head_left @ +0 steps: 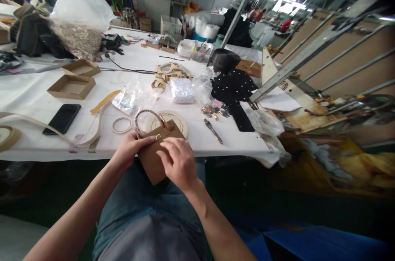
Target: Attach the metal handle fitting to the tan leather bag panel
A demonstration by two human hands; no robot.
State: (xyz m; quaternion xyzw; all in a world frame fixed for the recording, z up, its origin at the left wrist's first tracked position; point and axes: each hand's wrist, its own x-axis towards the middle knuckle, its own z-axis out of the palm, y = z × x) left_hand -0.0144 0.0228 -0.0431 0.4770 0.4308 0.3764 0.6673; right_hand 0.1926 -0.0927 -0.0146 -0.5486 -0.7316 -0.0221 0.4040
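A small brown handbag [153, 163] with a gold clasp [158, 137] and a round handle [150, 112] is tilted at the table's front edge, above my lap. My left hand [129, 146] is closed on the bag's upper left side, its thumb pressed on the front beside the clasp. Over the bag's right side lies my right hand [180, 162], fingers loosely bent and thumb apart; nothing shows between them. Behind the bag, partly covered by it, is a flat roll of cream strip [182, 122]. A pale ring [121, 125] lies left of the handle.
On the white table [101, 152] lie a black phone [62, 118], open cardboard boxes [71, 87], plastic bags [182, 91], small metal fittings [215, 112] and a pen-like tool [213, 130]. A long strip [99, 125] curves at left. A metal post [277, 72] slants up at right.
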